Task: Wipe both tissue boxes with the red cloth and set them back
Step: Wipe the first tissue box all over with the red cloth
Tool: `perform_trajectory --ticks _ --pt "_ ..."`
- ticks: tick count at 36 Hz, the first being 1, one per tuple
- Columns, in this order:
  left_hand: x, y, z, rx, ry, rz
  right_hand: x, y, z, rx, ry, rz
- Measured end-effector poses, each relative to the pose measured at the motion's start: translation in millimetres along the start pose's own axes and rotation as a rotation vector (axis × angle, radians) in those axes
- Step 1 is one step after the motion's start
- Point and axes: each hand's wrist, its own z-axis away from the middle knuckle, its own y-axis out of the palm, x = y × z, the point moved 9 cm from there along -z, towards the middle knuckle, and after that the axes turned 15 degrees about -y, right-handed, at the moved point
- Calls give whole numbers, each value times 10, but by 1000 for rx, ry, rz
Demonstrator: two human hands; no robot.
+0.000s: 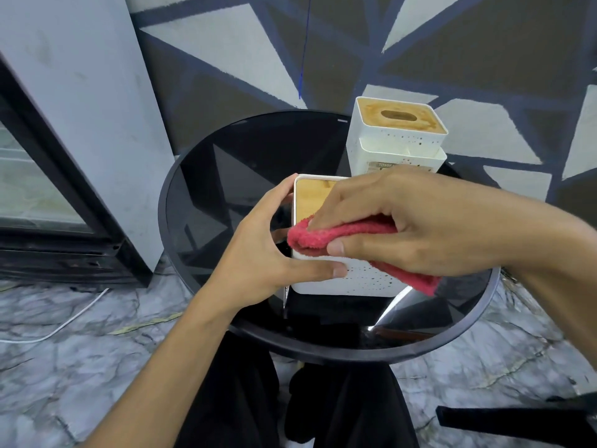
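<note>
Red cloth [323,236] is bunched in the right hand [420,221] — thumb and fingers clamped round it — and pressed on the wooden lid of the near box [355,279], which sits mid-table. Left hand [258,247] grips that box by its left side, thumb on the front wall. Glass table [200,176] looks slick: a hard stroke with a slack left grip could skid the box toward the edge. Far box [397,140] stands tall just behind the right hand — a wide backstroke might topple it.
</note>
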Motion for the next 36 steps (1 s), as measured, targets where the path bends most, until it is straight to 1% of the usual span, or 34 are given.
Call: perform_trajectory --ticks 7,10,12,14,20,21,25,27,36 --pt "-16 7 7 0 6 -5 5 -23 8 0 -3 -25" --pt "-12 9 -8 19 5 9 -76 -103 32 -12 38 -170" --pt "-23 9 -6 23 6 20 -153 -196 54 -87 62 -230" --pt "-44 2 9 8 14 20 -252 -287 68 -174 78 -225" --pt "-52 8 27 1 2 29 -560 -487 -26 -326 179 -34" --pt "-52 11 26 3 1 29 -568 -478 -76 -326 181 -5" --pt "-46 9 21 3 7 36 -572 -276 -255 -239 173 93" --pt "-44 7 13 2 10 35 -554 -220 -261 -235 158 116" --pt "26 -7 -11 -12 3 26 -300 -99 -87 -170 71 12"
